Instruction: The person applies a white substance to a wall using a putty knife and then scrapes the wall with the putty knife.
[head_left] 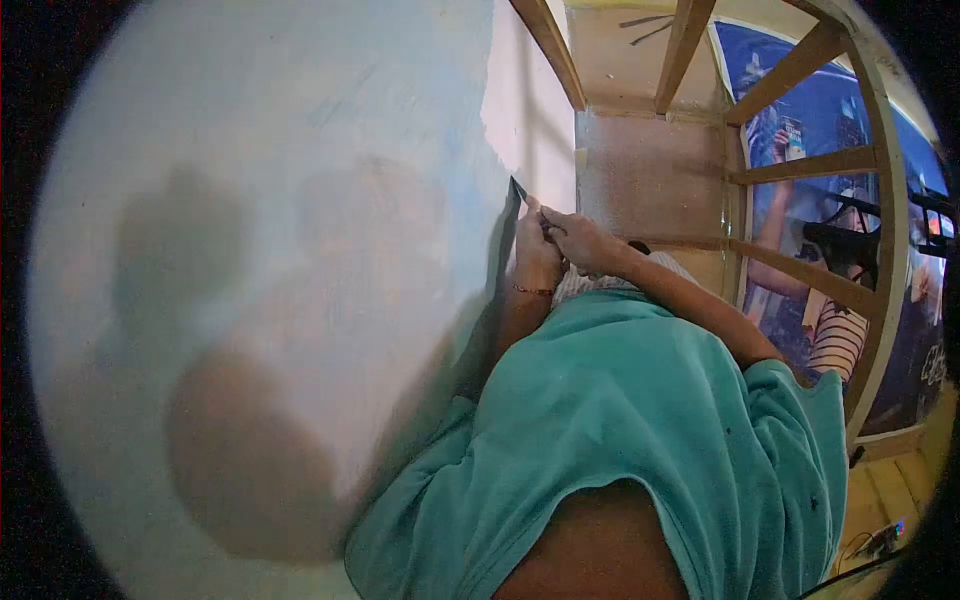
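Observation:
My left hand (537, 258), with a thin bracelet at the wrist, and my right hand (582, 240) are held together against a pale blue-white wall (300, 250). Both grip a small dark flat blade (516, 190) whose tip touches the wall, just at the edge where the pale coat meets a pinkish patch (530, 100). My teal shirt (640, 430) fills the lower middle of the view and hides my forearms' near ends.
A wooden frame of slanted beams (800, 270) stands at the right, with a blue printed banner (830, 110) behind it. A person in a striped shirt (835, 340) is seen beyond the frame. A brown board wall (650, 180) closes the far end.

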